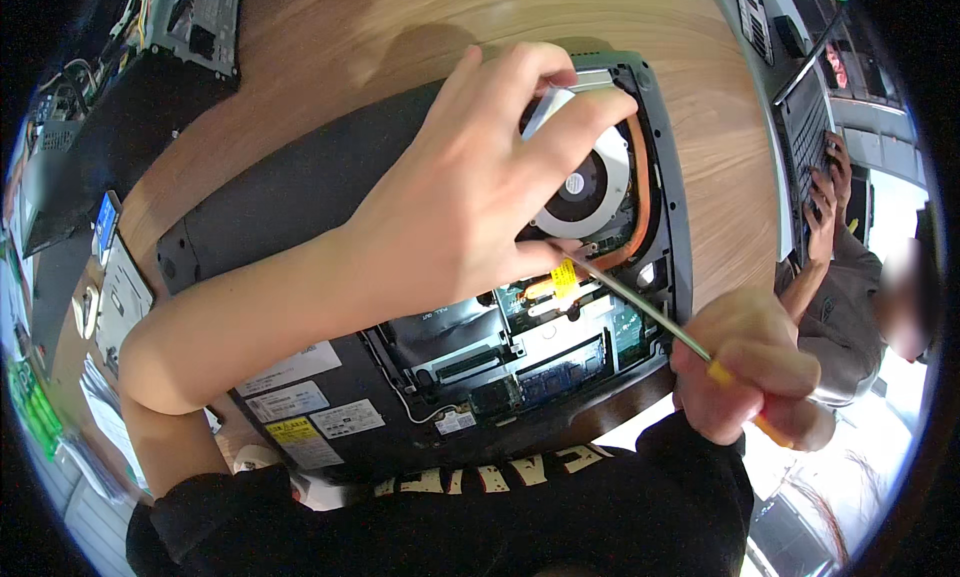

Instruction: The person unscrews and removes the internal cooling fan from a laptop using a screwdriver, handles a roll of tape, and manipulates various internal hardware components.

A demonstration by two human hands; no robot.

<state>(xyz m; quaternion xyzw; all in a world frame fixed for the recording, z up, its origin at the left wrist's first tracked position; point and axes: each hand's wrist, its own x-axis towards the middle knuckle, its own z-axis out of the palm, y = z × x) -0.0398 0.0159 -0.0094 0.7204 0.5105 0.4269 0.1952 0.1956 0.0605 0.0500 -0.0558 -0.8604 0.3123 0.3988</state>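
An opened laptop base (340, 187) lies underside up on the wooden table. Its round fan (590, 182) and copper heat pipe (641, 177) are exposed. My left hand (480, 167) spreads over the fan area, index and middle fingers at its far edge beside a pale, shiny piece (548, 109). The left thumb rests near the screwdriver's tip. My right hand (745, 367) is closed round the yellow handle of a screwdriver (650, 312). Its long metal shaft slants down to a spot just below the fan, next to a yellow label (564, 277). The exact contact point is partly hidden.
At the far left stands an open metal computer chassis (195, 37); a silver drive-like plate (115, 292) lies nearer. On the right, another person's hands (825, 197) rest at a laptop keyboard (805, 137). Wooden table (720, 177) shows between both laptops.
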